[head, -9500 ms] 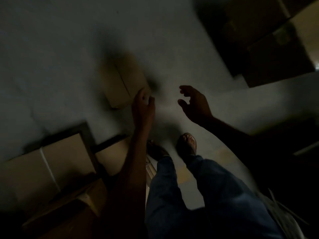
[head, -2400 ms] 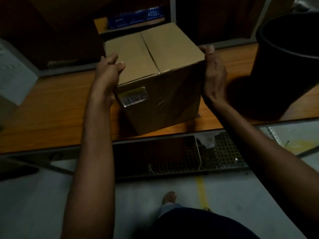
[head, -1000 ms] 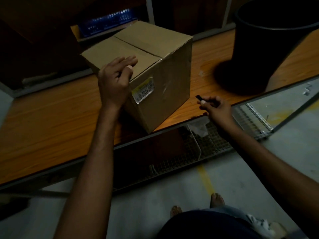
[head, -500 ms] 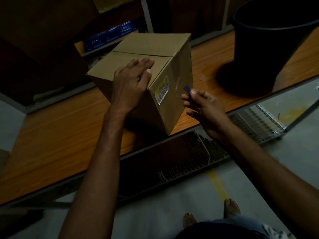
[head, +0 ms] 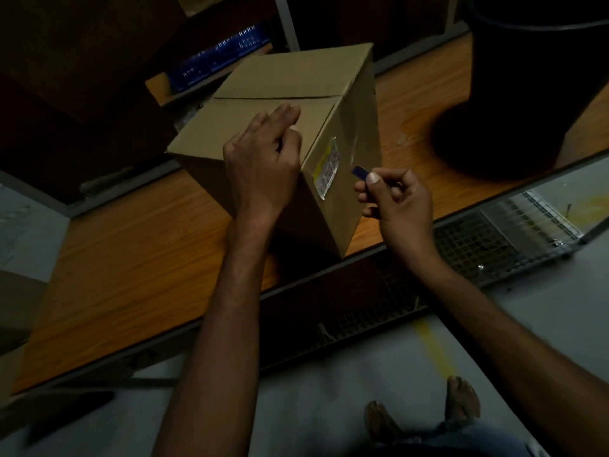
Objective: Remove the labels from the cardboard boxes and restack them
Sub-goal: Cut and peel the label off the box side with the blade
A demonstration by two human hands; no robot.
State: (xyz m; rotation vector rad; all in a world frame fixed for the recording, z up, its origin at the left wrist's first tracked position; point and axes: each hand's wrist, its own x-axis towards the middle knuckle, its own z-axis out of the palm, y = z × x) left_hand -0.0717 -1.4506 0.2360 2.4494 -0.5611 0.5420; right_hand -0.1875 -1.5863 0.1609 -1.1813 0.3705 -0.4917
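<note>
Pinching one blue blade (head: 357,170) between right hand (head: 398,202) thumb and forefinger, just beside the one label (head: 328,169) on one cardboard box (head: 290,77); pressing its top with left hand (head: 263,166), fingers together. Set on one wooden table (head: 131,258).

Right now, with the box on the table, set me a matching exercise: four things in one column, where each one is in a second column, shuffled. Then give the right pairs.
Things
1. label
2. left hand
3. blue tool
4. black bin

Places
a. pinched in the right hand
b. stands on the wooden table, right of the box
c. stuck on the box's side face, near its top edge
d. rests on top of the box

Pairs: 1-c, 2-d, 3-a, 4-b
</note>
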